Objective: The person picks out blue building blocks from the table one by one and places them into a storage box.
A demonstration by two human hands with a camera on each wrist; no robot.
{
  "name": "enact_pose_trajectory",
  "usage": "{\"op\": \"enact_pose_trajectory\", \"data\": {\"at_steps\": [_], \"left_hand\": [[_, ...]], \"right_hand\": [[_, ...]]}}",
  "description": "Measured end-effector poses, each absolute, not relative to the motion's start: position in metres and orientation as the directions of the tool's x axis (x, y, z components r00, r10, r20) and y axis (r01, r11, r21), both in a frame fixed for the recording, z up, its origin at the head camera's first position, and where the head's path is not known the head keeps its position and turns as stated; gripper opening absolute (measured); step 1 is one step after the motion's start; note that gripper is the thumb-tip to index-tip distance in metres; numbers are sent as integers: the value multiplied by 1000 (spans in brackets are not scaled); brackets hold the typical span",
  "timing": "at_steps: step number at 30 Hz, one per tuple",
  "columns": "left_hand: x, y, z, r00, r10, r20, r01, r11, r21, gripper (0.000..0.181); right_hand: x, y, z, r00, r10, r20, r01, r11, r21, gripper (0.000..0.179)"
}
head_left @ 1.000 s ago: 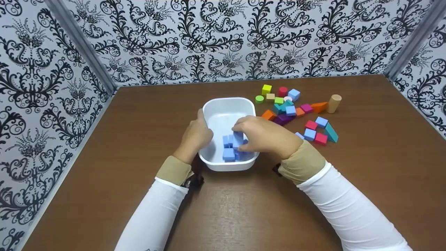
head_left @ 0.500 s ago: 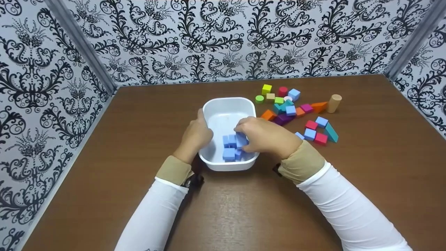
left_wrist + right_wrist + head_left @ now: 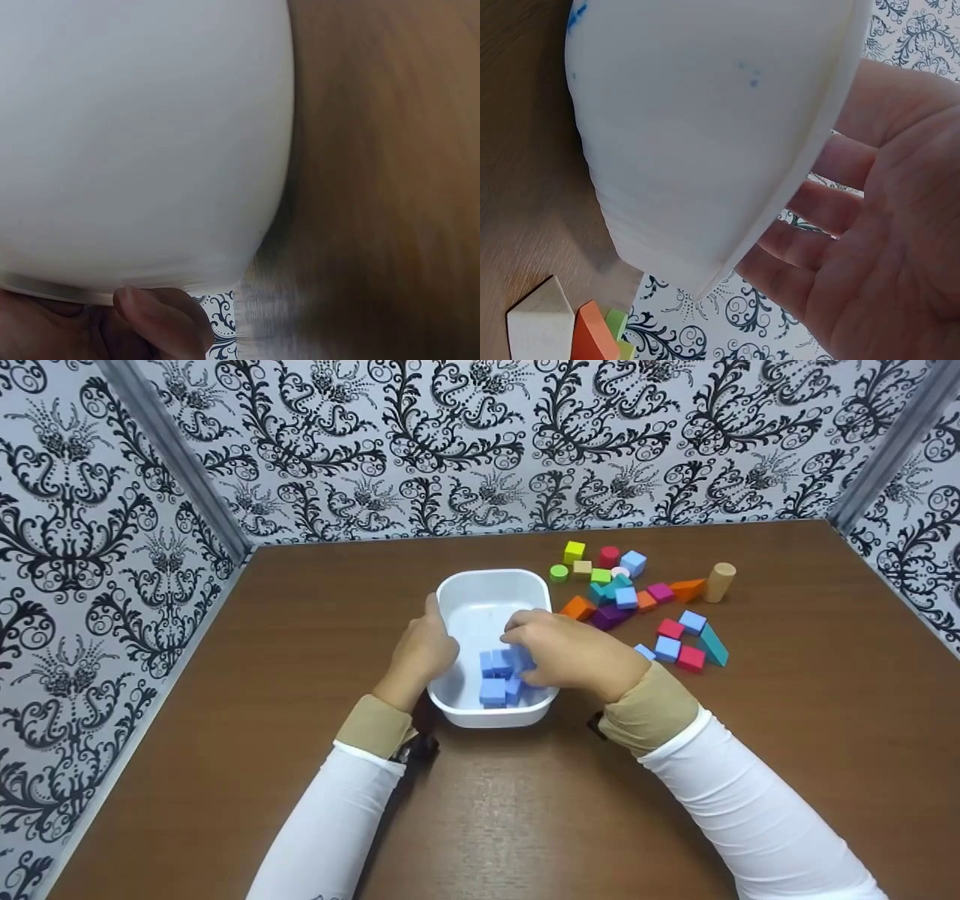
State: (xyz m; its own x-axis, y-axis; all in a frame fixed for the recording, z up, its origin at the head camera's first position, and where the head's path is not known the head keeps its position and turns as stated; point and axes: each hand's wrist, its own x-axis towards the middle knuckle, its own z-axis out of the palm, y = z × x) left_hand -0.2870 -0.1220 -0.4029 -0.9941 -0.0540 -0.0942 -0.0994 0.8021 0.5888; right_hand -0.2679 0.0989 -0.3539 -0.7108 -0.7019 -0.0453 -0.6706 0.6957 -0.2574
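Observation:
A white plastic tub (image 3: 495, 720) stands in the middle of the table, with several light-blue blocks (image 3: 493, 691) in its near half. My left hand (image 3: 422, 652) grips its left rim; in the left wrist view the thumb (image 3: 161, 319) lies against the tub wall. My right hand (image 3: 574, 652) reaches over the right rim, thumb and fingers around a blue block (image 3: 523, 658) low among the others. This block is partly covered by the hand. In the right wrist view, the fingers (image 3: 776, 274) pass behind the tub's rim, which hides their tips.
Right of the tub lie several coloured blocks, among them a purple block (image 3: 611, 616), an orange block (image 3: 577, 607), a red block (image 3: 691, 658) and a teal block (image 3: 712, 645). A wooden cylinder (image 3: 719, 583) stands at their right. Patterned walls (image 3: 480, 450) border the table.
The blue block in my right hand has moved slightly right and down among the other blocks in the tub. My left hand and the tub have stayed in place.

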Motion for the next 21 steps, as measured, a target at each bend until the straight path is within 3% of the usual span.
{"op": "enact_pose_trajectory", "data": {"at_steps": [21], "left_hand": [[-288,-122,-403,-993,-68,-93,-109,813,572,83]], "right_hand": [[-266,101,-348,-723,-689,-46,-644,697,-317,49]]}}
